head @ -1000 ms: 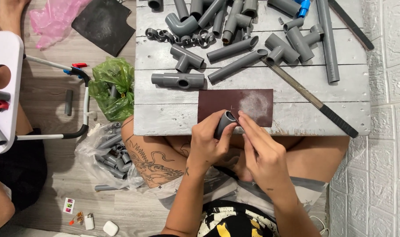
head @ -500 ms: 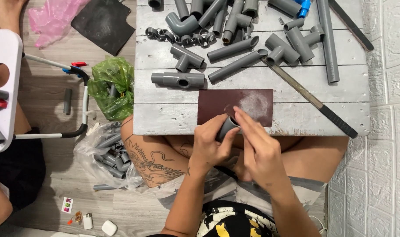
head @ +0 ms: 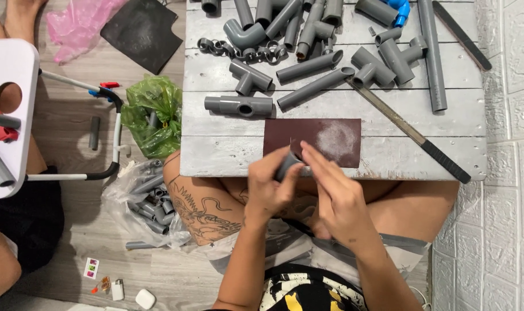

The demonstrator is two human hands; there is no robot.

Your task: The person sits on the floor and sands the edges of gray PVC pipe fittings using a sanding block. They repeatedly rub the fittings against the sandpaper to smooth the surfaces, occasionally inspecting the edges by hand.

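My left hand (head: 269,189) grips a short grey pipe piece (head: 286,164) at the near edge of the low grey wooden table (head: 227,152). My right hand (head: 338,197) has its fingertips against the same piece; whether a small tool is pinched in them cannot be told. Just beyond the hands lies a dark brown sheet of sandpaper (head: 313,140) with a pale dusty patch.
Grey pipe fittings, tees (head: 248,78), elbows and rings crowd the table's far half. A long flat file (head: 408,131) lies diagonally at the right. On the floor at left are a green bag (head: 152,113), a clear bag of pipe offcuts (head: 144,201) and a white stool (head: 8,115).
The hands and the pipe piece have shifted slightly toward me, off the sandpaper's edge. Nothing on the table has moved.
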